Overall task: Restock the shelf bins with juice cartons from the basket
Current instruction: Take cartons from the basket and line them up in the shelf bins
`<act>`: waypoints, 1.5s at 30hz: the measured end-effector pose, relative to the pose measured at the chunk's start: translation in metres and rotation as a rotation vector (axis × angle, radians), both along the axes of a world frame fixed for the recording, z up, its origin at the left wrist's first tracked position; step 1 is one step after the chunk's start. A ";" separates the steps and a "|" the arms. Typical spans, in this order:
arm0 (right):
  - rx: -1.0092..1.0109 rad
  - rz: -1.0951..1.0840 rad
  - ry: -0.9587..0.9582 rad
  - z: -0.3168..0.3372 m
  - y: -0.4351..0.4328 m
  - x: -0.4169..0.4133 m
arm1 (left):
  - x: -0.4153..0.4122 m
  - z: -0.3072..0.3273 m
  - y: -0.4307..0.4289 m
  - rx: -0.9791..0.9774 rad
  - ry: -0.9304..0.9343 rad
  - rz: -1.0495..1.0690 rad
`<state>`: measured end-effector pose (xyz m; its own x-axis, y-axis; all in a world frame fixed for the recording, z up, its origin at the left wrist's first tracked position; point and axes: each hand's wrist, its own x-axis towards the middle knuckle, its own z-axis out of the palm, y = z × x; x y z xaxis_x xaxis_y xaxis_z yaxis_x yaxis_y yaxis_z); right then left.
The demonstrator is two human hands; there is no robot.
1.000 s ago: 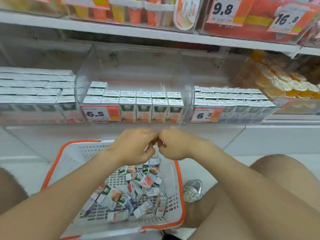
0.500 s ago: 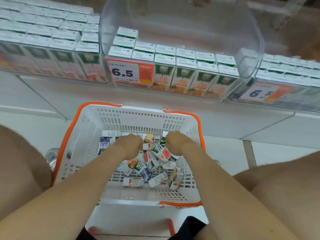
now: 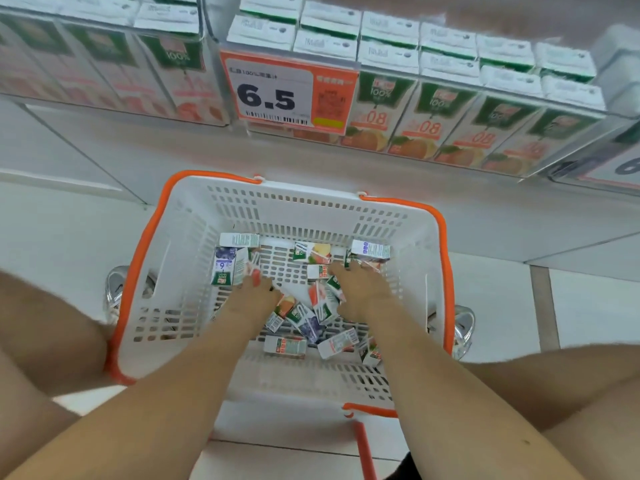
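Note:
A white basket with an orange rim (image 3: pixel 180 258) stands on the floor below the shelf and holds several small juice cartons (image 3: pixel 313 323). My left hand (image 3: pixel 254 296) is down in the basket, its fingertips at a red-and-white carton (image 3: pixel 247 268) beside a blue carton (image 3: pixel 224 266); its fingers are mostly hidden behind the hand. My right hand (image 3: pixel 362 292) lies over cartons at the basket's right, fingers stretched toward a white carton (image 3: pixel 370 251). Above, the centre shelf bin (image 3: pixel 433 109) holds rows of orange-juice cartons behind a 6.5 price tag (image 3: pixel 266 95).
A left bin of pink-fronted cartons (image 3: pixel 166 64) and the edge of a right bin (image 3: pixel 623 164) flank the centre one. My bare knees frame the basket. Silver shoes (image 3: pixel 116 289) (image 3: pixel 464 327) sit beside its walls. An orange handle (image 3: pixel 363 448) lies at the near side.
Both hands dropped from in front of the shelf into the basket, then spread apart among the cartons. The view tilted down and closer to the basket.

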<state>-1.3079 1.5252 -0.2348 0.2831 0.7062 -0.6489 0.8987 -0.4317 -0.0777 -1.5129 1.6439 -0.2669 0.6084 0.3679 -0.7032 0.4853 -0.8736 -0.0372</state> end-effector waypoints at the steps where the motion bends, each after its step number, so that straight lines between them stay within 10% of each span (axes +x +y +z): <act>1: 0.021 0.006 -0.030 -0.001 -0.001 -0.001 | 0.001 0.003 -0.003 0.019 0.003 -0.007; 15: 0.137 -0.807 0.747 0.060 0.016 0.010 | -0.001 0.027 -0.001 -0.101 -0.120 0.016; 20: 0.302 -0.801 0.739 0.091 0.015 0.012 | 0.020 0.083 0.011 -0.540 -0.513 0.707; 25: 0.510 -0.741 0.749 0.140 0.017 0.007 | 0.029 0.158 0.031 -0.722 -0.822 0.959; 37: 0.657 -0.454 0.669 0.225 0.002 -0.016 | 0.026 0.277 0.025 -0.901 -0.920 1.083; 45: 0.716 -0.532 1.117 0.279 -0.002 -0.010 | 0.011 0.342 0.037 -1.110 -1.046 0.747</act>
<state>-1.3178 1.5236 0.0447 0.2006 0.9447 -0.2594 -0.0312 -0.2585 -0.9655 -1.5015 1.6812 0.0755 0.8795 0.4106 -0.2405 0.1917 0.1568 0.9688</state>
